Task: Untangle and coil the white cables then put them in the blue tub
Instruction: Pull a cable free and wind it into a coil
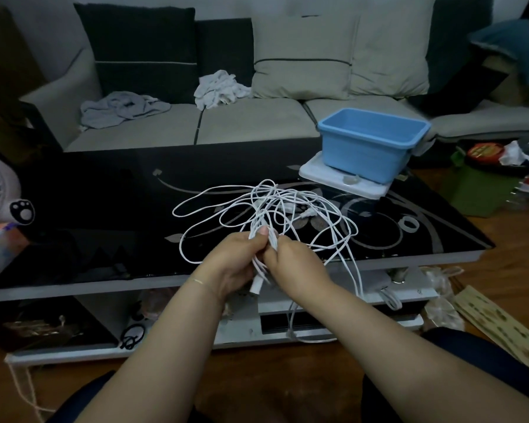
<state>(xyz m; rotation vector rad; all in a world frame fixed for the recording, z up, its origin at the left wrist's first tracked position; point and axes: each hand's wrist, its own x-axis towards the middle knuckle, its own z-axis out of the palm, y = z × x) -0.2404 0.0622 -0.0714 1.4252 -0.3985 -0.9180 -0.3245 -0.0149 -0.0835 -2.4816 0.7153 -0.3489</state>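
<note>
Above the near edge of the black glass coffee table, at the centre of the view, the white cables are held as a tangled bundle. The left hand and the right hand are brought together, touching, and both are clamped on a gathered group of strands. The left thumb is pressed on top of the strands, and a white connector end is seen protruding below the left palm. From the grip, loose loops are spread toward 12 o'clock and 2 o'clock over the table top, with one long loop extended toward 10 o'clock. Further strands are draped toward 5 o'clock, over the table edge and down in front of the lower shelf. A thin bracelet is worn on the left wrist.

The blue tub is located at 1 o'clock from the hands, well apart from them, at the far right part of the table. It is seated upright on a flat white box, and no cable is visible inside it. A sofa is positioned beyond the table at 12 o'clock, with crumpled cloths laid on its seat.
</note>
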